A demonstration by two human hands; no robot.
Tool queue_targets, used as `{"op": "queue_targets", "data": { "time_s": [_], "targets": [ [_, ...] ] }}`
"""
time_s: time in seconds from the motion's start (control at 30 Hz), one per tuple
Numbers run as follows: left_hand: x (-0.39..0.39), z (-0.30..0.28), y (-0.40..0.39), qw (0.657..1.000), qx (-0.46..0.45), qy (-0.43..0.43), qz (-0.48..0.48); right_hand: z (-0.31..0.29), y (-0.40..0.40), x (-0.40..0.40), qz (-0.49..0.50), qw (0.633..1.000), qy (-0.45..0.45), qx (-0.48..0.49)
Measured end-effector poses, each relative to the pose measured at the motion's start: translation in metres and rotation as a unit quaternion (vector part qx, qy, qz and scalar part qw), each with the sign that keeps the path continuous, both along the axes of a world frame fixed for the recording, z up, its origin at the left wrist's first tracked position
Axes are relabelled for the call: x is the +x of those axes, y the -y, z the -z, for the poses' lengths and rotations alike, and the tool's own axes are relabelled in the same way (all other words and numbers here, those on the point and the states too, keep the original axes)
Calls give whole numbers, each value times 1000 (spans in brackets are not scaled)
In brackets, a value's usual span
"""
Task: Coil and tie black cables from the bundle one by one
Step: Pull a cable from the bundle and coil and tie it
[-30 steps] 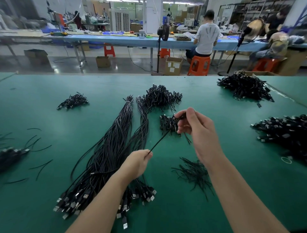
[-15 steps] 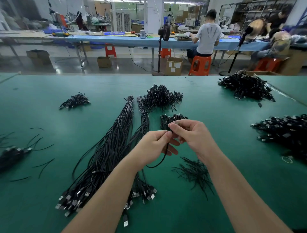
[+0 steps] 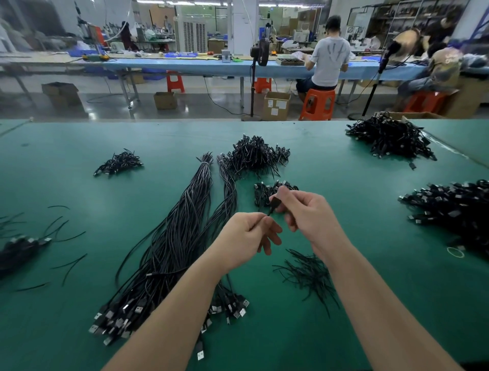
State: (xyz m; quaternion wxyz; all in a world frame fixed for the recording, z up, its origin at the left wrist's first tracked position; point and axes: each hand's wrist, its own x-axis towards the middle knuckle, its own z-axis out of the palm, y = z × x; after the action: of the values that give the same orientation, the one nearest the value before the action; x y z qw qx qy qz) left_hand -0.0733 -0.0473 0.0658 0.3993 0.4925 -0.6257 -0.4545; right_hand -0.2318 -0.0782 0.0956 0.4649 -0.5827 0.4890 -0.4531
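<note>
Pinching one black cable (image 3: 274, 205) between left hand (image 3: 247, 238) and right hand (image 3: 308, 214) grips, two long bundles (image 3: 182, 238) beside.

I sit at a wide desk topped with a green mat (image 3: 344, 201). Past its far edge lies a glossy grey concrete floor (image 3: 105, 106) with brown cardboard boxes (image 3: 276, 106) standing on it. Across the floor runs a long workbench with a blue top (image 3: 185, 66), orange plastic stools (image 3: 317, 103) tucked along it. A black pedestal fan (image 3: 260, 55) stands before the bench. Fluorescent ceiling strips (image 3: 185, 2) light the hall, and dark metal shelving (image 3: 383, 21) fills the far right corner.
</note>
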Motion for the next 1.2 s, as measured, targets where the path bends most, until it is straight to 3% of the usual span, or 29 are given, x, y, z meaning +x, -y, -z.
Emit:
{"op": "queue_targets", "data": {
  "time_s": [0.1, 0.2, 0.3, 0.37, 0.43, 0.6, 0.7, 0.77, 0.9, 1.07, 1.2],
  "targets": [
    [2, -6, -3, 997, -30, -64, -32, 10, -1, -3, -8, 992, -49, 118],
    [0, -13, -9, 989, -78, -114, -53, 36, -5, 0, -157, 945, -110, 265],
    [-9, -17, -19, 980, -90, -176, -34, 57, -9, 9, -249, 905, 12, 345],
    [-13, -17, -25, 972, -63, -228, -3, 62, -8, 13, -272, 899, 139, 314],
    [-13, -13, -31, 965, -23, -260, 37, 57, -3, 11, -291, 899, 199, 259],
    [-15, 11, -47, 952, 60, -283, 95, 32, 16, 10, -216, 930, 98, 281],
    [-19, 26, -51, 944, 93, -314, 41, 18, 21, 10, -184, 954, 50, 229],
    [-21, 36, -50, 930, 113, -348, -45, 12, 19, 10, -165, 970, 18, 179],
    [-22, 50, -41, 884, 153, -405, -179, 1, 9, 19, -161, 976, 37, 142],
    [-17, 52, -32, 835, 164, -490, -188, 0, -11, 31, -177, 975, 39, 130],
    [-8, 46, -20, 821, 187, -492, -221, 6, -28, 33, -194, 972, 78, 111]
  ]
}}
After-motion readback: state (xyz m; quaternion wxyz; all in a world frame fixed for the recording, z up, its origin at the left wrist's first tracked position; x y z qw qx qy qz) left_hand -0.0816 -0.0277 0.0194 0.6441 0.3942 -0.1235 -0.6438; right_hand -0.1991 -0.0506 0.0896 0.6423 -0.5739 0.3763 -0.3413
